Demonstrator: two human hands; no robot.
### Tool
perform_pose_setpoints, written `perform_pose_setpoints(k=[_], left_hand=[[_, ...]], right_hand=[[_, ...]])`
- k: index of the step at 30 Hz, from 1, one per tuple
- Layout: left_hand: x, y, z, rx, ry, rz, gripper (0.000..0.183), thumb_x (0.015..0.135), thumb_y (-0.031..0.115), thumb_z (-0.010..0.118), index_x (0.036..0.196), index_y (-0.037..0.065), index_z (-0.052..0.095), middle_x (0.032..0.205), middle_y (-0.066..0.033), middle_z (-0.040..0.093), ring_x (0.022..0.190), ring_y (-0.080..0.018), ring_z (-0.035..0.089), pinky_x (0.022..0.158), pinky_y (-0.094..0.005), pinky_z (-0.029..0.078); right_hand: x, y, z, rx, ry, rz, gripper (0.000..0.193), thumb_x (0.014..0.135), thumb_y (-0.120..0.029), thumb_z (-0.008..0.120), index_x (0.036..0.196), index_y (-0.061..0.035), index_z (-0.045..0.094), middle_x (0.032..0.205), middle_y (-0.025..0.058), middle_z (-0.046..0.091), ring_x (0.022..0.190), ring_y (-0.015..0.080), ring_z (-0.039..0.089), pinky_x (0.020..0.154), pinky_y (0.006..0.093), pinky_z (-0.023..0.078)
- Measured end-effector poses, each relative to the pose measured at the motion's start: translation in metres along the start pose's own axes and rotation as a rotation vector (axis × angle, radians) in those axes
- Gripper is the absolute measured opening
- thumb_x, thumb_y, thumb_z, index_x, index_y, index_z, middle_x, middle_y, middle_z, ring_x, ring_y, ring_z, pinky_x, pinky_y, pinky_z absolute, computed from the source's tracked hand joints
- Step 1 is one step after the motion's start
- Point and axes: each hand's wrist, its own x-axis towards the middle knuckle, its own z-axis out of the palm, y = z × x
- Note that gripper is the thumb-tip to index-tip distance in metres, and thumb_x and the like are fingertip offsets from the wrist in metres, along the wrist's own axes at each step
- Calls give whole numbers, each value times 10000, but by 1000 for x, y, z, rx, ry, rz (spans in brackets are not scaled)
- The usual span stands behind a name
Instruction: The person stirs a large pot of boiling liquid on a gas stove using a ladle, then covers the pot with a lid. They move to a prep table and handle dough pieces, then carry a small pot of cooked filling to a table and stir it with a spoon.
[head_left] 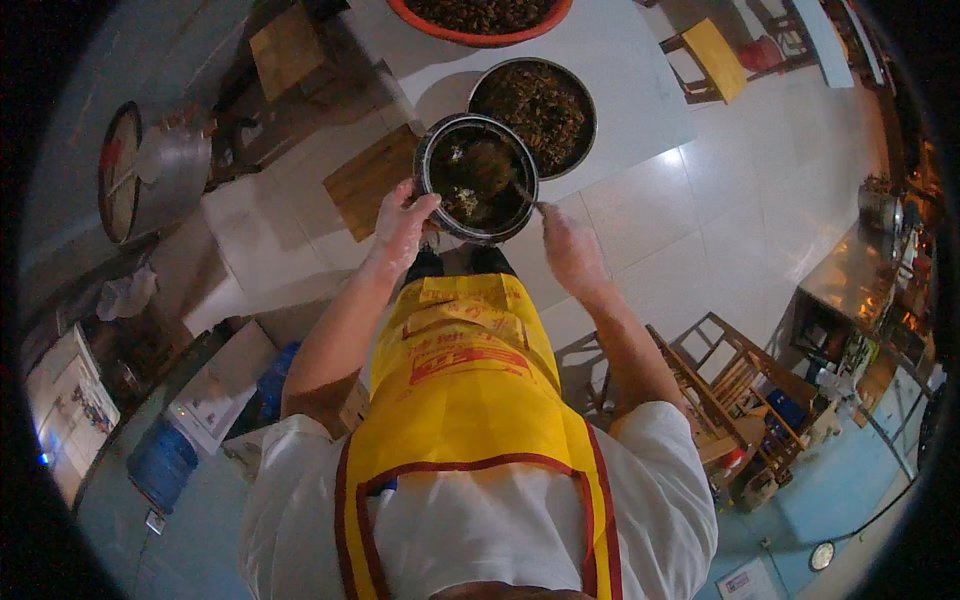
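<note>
My left hand [402, 228] grips the left rim of a round metal pot [428, 165], thumb on the edge. Dark liquid fills the pot, with pale bits and a brownish patch in it. Closed round a thin handle [524, 194] that slants over the right rim is my right hand [573, 250]; the handle's lower end is hidden in the liquid, so the utensil's kind does not show. Just beyond the pot, a metal basin [592, 125] of small brown pieces sits on the white table [640, 130]. The pot overlaps its near left side.
At the table's far end stands an orange-red basin [480, 40] of dark brown pieces. A wooden stool [370, 185] is left of the pot. Farther left is a large metal drum [170, 165]. Wooden chairs [740, 385] stand behind my right arm, and a yellow-topped stool [714, 58] at far right.
</note>
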Motion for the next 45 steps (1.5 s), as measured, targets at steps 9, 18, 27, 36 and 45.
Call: perform_pose_setpoints(k=[9, 18, 27, 36, 45], left_hand=[[-2, -4, -3, -35, 52, -68, 211, 886, 105, 650, 1087, 72, 595, 936, 1, 621, 792, -112, 621, 642, -309, 555], [2, -13, -7, -40, 112, -72, 253, 866, 120, 675, 1103, 105, 586, 931, -1, 597, 825, -130, 610, 654, -337, 535], [6, -14, -16, -57, 14, -51, 175, 885, 118, 659, 1043, 82, 592, 893, 1, 586, 760, -111, 606, 604, -291, 524], [2, -7, -8, -65, 49, -72, 125, 888, 96, 647, 1003, 81, 600, 843, 9, 587, 723, -93, 602, 587, -274, 518], [7, -16, -17, -55, 17, -72, 279, 866, 70, 657, 1136, 115, 604, 972, -7, 597, 857, -146, 616, 723, -363, 569]], right_hand=[[-4, 19, -19, 338, 300, -19, 297, 985, -94, 477, 1258, -19, 565, 867, 160, 646, 741, 295, 642, 674, 395, 512], [35, 76, -27, 391, 343, 357, 315, 987, -117, 477, 1288, -48, 539, 843, 164, 633, 750, 266, 623, 652, 391, 489], [63, 83, 7, 174, 378, 377, 317, 972, -112, 447, 1276, -45, 504, 930, 281, 655, 878, 464, 641, 723, 540, 504], [68, 75, 19, 312, 300, 489, 293, 947, -87, 457, 1197, -18, 593, 851, 266, 665, 810, 442, 653, 688, 531, 502], [68, 66, 15, 582, 233, 469, 322, 943, -74, 460, 1215, 31, 597, 661, 68, 595, 589, 150, 550, 543, 331, 433]])
